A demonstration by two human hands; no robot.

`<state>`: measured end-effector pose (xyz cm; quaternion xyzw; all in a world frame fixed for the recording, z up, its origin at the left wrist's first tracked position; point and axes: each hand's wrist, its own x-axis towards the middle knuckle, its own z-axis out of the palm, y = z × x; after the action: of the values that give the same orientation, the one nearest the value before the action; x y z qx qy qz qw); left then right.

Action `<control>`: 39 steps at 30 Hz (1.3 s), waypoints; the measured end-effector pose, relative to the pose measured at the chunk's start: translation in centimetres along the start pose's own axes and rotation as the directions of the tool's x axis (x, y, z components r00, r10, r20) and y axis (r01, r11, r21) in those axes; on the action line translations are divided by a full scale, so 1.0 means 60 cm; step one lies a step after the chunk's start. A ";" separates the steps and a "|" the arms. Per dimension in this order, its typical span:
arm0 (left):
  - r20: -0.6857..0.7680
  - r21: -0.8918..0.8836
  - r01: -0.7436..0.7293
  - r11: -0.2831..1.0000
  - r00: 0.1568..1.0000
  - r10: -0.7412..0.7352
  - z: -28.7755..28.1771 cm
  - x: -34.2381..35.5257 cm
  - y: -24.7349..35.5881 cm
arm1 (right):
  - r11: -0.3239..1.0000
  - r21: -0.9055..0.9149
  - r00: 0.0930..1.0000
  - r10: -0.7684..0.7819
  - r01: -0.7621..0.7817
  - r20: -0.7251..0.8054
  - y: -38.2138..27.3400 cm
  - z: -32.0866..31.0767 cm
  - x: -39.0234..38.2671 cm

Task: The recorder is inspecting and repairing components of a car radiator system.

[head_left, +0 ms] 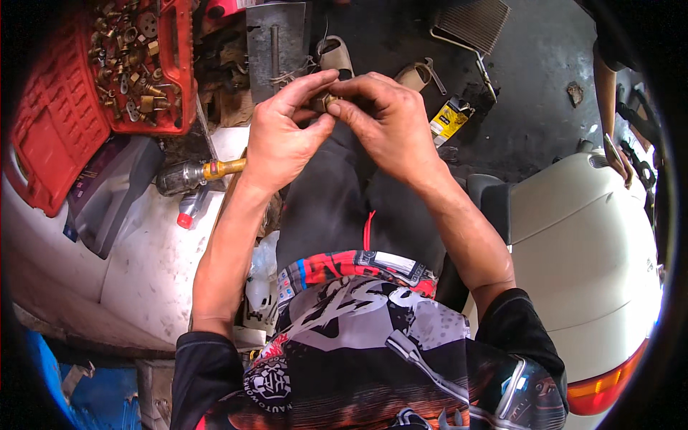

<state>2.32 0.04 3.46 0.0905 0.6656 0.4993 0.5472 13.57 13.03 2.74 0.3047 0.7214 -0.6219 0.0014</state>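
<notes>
Above my lap, my left hand (285, 136) and my right hand (390, 118) meet at the fingertips around a small brass-coloured fitting (328, 100). My right thumb and forefinger pinch the fitting from the right. The left thumb and fingers close in on its other side, partly hidden behind one another. Fingers cover much of the fitting, so its exact shape cannot be made out. Beyond my fingers, a flat grey metal plate (290, 44) stands with a rod against it.
An open red case (185, 68) with many brass fittings lies at the far left. Near my left forearm are a yellow-handled tool (222, 169) and a red-capped bottle (188, 215). A wrench (434, 75) and a yellow box (449, 120) lie on the floor. A white car panel (580, 236) stands right; another person's hand (618, 161) shows beyond.
</notes>
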 end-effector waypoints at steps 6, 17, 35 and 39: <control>0.008 -0.165 0.025 0.986 1.000 -0.024 -0.001 -0.009 0.001 | 0.777 0.503 0.924 0.345 -0.379 0.164 0.042 0.000 -0.013; -0.162 -0.105 0.066 0.992 0.983 -0.082 -0.002 -0.011 -0.016 | 0.457 0.782 0.883 0.398 -0.424 0.247 0.055 0.014 -0.010; 0.162 -0.593 0.243 0.768 0.970 -0.182 -0.016 -0.003 -0.060 | 0.995 0.087 0.994 0.051 -0.043 -0.093 -0.004 0.005 -0.027; 0.222 -0.450 0.299 0.841 0.950 -0.219 -0.010 0.001 -0.055 | 1.000 -0.012 0.996 0.015 -0.016 -0.086 -0.008 -0.006 -0.029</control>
<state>3.21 -1.85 0.81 -0.0984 0.4809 0.5603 0.6672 14.91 12.60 3.90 0.3369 0.7223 -0.6035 -0.0229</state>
